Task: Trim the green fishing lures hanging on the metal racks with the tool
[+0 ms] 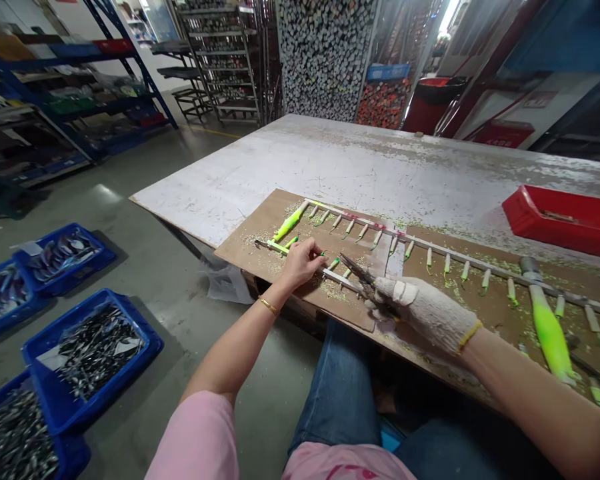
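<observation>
My left hand is bare and pinches a thin white plastic runner strip with small green-tipped parts on it, pressing it onto a brown board. My right hand, in a white knit glove, grips a pair of dark cutters whose blades point at the strip just right of my left fingers. A longer runner with several small parts on stems lies across the board behind. A neon green float body lies at its left end.
A second neon green float lies on the board at right. A red tray sits on the grey table. Blue bins of dark metal parts stand on the floor at left. Shelving lines the back.
</observation>
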The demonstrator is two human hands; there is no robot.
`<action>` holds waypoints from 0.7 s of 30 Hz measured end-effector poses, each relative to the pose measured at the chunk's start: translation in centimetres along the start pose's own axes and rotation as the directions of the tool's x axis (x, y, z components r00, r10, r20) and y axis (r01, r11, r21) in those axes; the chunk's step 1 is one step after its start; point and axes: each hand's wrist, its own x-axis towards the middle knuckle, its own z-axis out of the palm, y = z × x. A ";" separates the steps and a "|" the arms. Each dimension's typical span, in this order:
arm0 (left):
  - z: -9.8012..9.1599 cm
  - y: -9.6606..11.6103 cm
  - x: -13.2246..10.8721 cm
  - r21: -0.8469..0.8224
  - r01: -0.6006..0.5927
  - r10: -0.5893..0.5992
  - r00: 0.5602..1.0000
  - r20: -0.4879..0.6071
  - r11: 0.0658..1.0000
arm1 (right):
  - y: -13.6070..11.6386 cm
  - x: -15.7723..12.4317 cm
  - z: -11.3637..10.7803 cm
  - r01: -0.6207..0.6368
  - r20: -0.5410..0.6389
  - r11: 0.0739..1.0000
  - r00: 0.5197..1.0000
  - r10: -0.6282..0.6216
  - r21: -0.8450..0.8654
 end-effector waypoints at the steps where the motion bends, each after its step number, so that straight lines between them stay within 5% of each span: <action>1: 0.0 0.0 -0.1 0.007 -0.015 0.015 1.000 -0.006 1.000 | 0.1 0.3 0.2 0.007 0.001 1.000 1.000 -0.007 0.005; 17: 0.2 0.4 -0.5 0.089 -0.083 0.084 0.996 -0.003 0.993 | -0.5 1.3 1.9 0.016 -0.085 0.983 0.996 -0.031 -0.180; 21: 0.1 0.6 -0.6 0.123 -0.117 0.116 0.993 0.016 0.985 | -1.2 1.5 1.1 0.062 -0.062 0.857 0.992 -0.109 -0.511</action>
